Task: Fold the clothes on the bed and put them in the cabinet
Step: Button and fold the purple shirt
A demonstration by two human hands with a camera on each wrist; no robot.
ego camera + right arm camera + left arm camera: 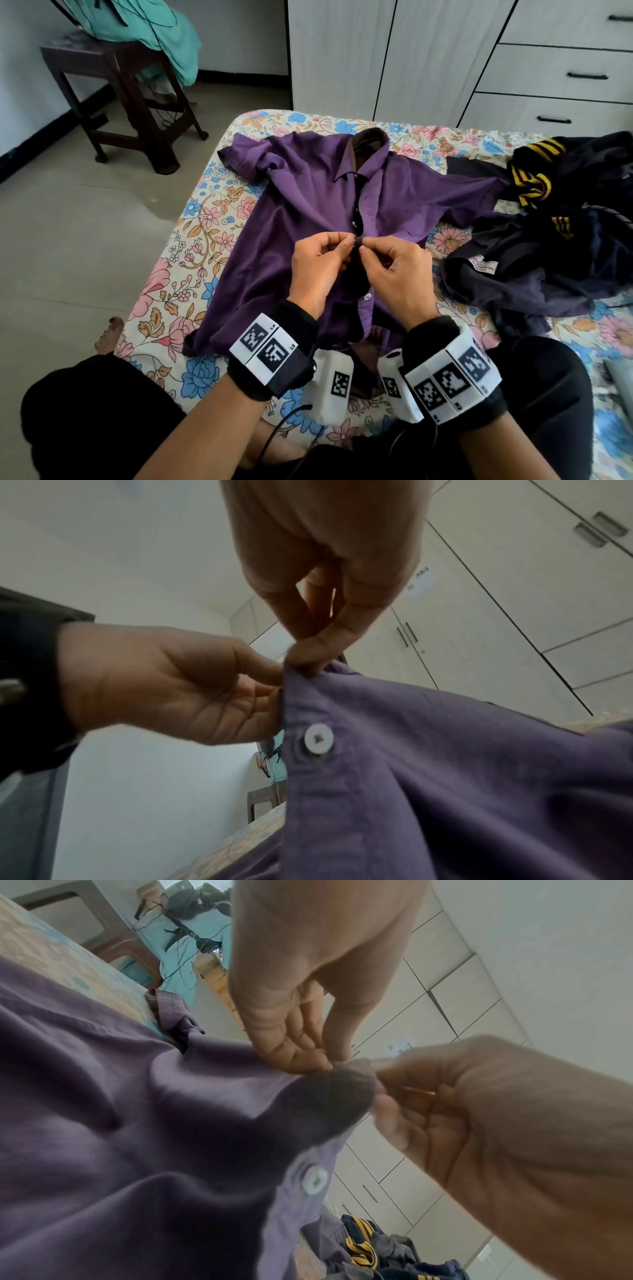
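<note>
A purple short-sleeved shirt (301,192) lies spread face up on the floral bed (191,240), collar toward the cabinet. My left hand (322,253) pinches the left edge of the shirt's front opening at mid-chest. My right hand (394,267) pinches the facing button strip right beside it, fingertips almost touching. Both lift the fabric slightly. In the left wrist view the left hand (308,1053) grips the purple shirt (137,1123) with the right hand (428,1110) opposite. In the right wrist view the right hand (318,647) pinches the strip above a white button (319,738).
A heap of dark clothes with yellow stripes (548,219) lies on the bed's right side. The white cabinet (411,58) with drawers stands behind the bed. A dark stool (116,96) draped with teal cloth stands on the floor at left.
</note>
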